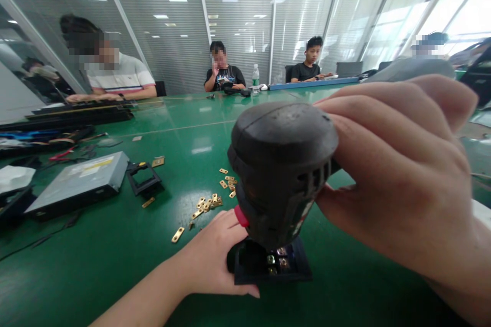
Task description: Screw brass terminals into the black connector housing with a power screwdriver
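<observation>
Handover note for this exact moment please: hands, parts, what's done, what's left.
Right hand: wrapped around the back of the black power screwdriver, held upright, tip down over the black square part.
Left hand: pressing that part against the green table.
Parts: loose brass pieces scattered behind; grey drive unit and an empty black frame at left.
Done: brass fittings already sit in the part.
Left: tool tip is hidden, so fastening progress is unclear.
</observation>
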A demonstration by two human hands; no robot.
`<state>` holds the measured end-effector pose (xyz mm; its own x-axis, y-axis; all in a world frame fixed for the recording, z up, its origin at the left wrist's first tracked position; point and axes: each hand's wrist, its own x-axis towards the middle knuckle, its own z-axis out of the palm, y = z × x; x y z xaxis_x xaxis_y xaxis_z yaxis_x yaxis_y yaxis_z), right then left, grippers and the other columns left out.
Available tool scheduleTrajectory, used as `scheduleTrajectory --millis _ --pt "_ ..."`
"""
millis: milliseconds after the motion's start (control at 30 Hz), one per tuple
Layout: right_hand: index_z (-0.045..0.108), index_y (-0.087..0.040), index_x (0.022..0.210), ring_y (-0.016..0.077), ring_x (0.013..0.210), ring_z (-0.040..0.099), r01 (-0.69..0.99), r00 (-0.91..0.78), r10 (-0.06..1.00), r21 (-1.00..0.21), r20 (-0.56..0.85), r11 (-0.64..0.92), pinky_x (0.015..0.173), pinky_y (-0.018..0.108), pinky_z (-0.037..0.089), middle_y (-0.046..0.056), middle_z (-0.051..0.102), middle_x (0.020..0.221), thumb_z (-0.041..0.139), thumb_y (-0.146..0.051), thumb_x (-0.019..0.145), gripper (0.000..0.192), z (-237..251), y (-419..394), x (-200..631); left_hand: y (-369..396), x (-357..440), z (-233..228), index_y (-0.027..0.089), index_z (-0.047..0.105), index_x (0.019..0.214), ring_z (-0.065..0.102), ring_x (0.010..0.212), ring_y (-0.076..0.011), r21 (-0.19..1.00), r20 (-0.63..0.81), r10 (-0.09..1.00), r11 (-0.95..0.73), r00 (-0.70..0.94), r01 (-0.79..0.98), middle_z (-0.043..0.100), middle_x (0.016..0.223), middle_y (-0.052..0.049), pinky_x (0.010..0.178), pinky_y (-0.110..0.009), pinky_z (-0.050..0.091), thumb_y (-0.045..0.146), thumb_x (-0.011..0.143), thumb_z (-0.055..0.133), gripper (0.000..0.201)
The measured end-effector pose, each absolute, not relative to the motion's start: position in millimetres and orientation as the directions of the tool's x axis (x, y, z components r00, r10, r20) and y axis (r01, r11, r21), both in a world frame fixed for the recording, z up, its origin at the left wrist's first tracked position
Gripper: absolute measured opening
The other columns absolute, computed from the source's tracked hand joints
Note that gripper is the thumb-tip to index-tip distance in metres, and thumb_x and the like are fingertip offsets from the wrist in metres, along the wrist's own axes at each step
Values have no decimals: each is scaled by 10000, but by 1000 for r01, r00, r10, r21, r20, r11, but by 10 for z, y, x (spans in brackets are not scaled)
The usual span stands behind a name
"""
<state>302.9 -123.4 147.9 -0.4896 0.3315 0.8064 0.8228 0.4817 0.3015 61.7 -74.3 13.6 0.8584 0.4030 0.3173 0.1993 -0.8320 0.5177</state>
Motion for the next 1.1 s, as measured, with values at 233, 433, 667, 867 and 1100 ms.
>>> scheduleTrajectory --millis 233,433,667,867,1100 --pt "631 -106 1104 271 1101 577 815 -498 329 303 802 494 966 394 457 85 639 1102 508 -121 981 174 1458 -1233 3031 -754 619 144 263 545 1360 567 1241 -347 517 308 406 -831 860 207 595 1388 -125 1061 -467 443 613 663 809 824" --pt "627 -138 1090 273 1098 581 837 -477 338 301 812 458 956 419 451 81 645 1108 455 -131 1000 195 1443 -1232 3038 -761 614 154 272 547 1382 569 1236 -363 537 283 425 -813 860 226 592 1395 -132 1054 -492 444 645 651 804 859" --pt "624 -114 1068 277 1099 587 832 -479 337 298 811 467 933 419 459 91 646 1092 424 -137 1021 207 1449 -1222 3003 -739 608 149 270 599 1311 581 1218 -348 540 276 427 -810 861 229 615 1364 -114 1025 -465 474 617 659 812 769" --pt "597 -158 1057 286 1154 582 846 -463 355 285 812 451 950 474 439 69 640 1133 406 -167 1021 195 1438 -1209 3014 -728 622 168 282 565 1369 549 1262 -360 529 301 392 -827 869 190 583 1403 -122 1065 -482 439 630 674 796 812" --pt "593 -162 1052 284 1155 591 854 -449 356 277 819 440 943 519 440 66 653 1166 384 -151 1016 212 1434 -1209 2997 -736 599 163 272 597 1323 590 1198 -342 530 256 414 -816 873 232 623 1353 -114 1009 -445 476 633 670 798 772"
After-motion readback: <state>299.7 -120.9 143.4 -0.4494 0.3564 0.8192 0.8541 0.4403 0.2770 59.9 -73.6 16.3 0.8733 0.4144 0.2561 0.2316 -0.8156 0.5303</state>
